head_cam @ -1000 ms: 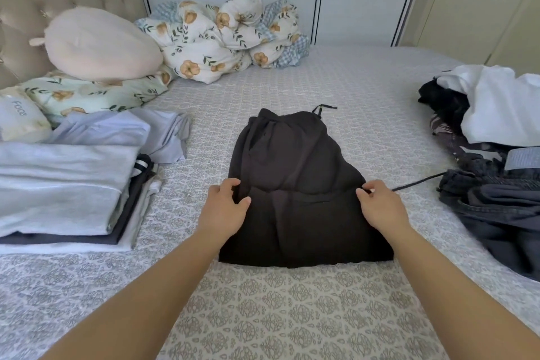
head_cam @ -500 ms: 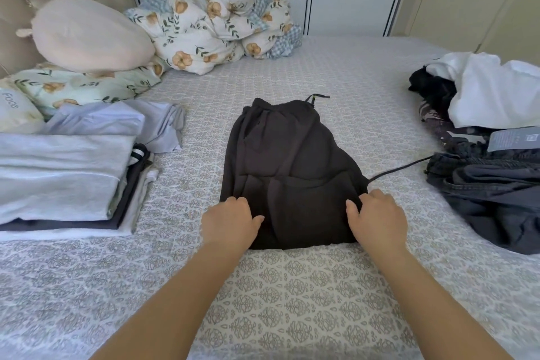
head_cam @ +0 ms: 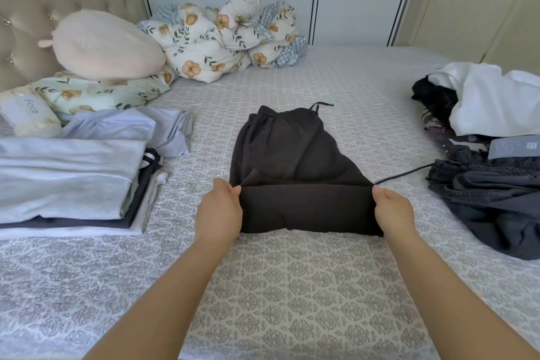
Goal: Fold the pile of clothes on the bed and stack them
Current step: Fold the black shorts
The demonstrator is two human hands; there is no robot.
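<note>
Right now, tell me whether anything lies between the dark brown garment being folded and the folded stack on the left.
Nothing visible does. Bare patterned bedspread separates the dark brown garment, pinched by the left hand and right hand, from the folded stack.

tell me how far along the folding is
Done: a stack of folded clothes sits on the left of the bed. In hand: the left hand and right hand each pinch a side of the black garment, its near end lifted mid-fold. Left: the unfolded pile on the right, white and dark pieces.
</note>
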